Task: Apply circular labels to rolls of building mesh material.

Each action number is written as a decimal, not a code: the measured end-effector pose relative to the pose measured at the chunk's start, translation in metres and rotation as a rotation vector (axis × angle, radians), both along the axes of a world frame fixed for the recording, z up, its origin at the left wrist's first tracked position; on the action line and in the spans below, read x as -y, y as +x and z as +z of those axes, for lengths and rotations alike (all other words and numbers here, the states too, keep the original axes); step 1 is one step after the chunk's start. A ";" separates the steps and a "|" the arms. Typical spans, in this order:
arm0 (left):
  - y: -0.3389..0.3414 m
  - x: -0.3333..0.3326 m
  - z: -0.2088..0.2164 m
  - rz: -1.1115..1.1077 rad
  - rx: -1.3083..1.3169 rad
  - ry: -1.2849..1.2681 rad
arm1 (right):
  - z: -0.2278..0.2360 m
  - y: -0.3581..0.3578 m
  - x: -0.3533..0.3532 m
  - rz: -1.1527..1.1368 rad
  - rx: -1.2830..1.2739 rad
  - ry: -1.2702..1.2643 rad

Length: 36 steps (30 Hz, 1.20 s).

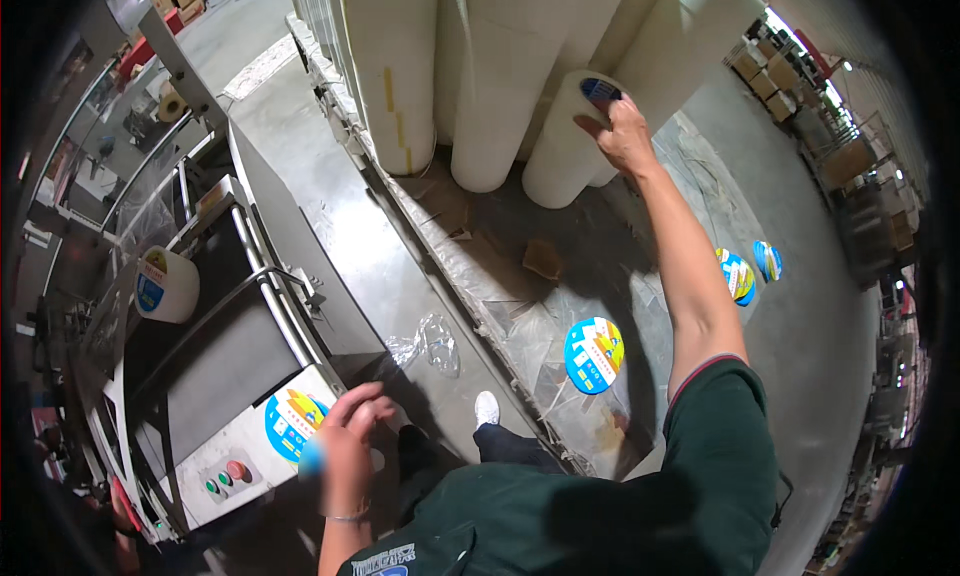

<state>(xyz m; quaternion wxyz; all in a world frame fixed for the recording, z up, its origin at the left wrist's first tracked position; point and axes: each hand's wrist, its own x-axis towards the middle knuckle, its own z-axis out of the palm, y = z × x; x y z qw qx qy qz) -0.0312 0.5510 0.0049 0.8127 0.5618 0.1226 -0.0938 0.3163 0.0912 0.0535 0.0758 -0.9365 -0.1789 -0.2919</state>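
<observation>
My right hand (628,141) reaches forward to the upper part of a short white roll (560,161). Its fingertips touch the edge of a dark blue round label (600,91) there, and the thumb is spread away from the fingers. Close to the machine's white control panel, my left hand (352,436) is partly blurred, its fingers loosely bent and apart with no object visible in them. Beside it on the panel lies a blue, yellow and white round label (292,422); a blurred blue patch next to the wrist cannot be made out.
Tall white rolls (390,76) stand on a plastic-covered platform (500,311). Stacked round labels (594,356) lie to the right, with more (735,276) beyond. The machine (215,356) at left bears a labelled white roll (168,286) and push buttons (225,478). Clear film (430,344) lies on the floor.
</observation>
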 end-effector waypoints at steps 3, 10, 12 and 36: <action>0.045 0.066 0.030 -0.188 0.284 0.392 | 0.030 -0.090 -0.029 0.150 -0.298 0.433; 0.078 0.160 0.040 -0.415 0.599 0.242 | -0.002 -0.261 -0.062 0.505 -0.850 1.142; 0.059 0.164 0.029 -0.431 0.518 0.225 | -0.042 -0.290 -0.054 0.401 -1.000 1.579; -0.050 0.147 -0.150 0.258 -0.415 -0.808 | -0.297 -0.439 0.053 -0.368 -0.760 0.257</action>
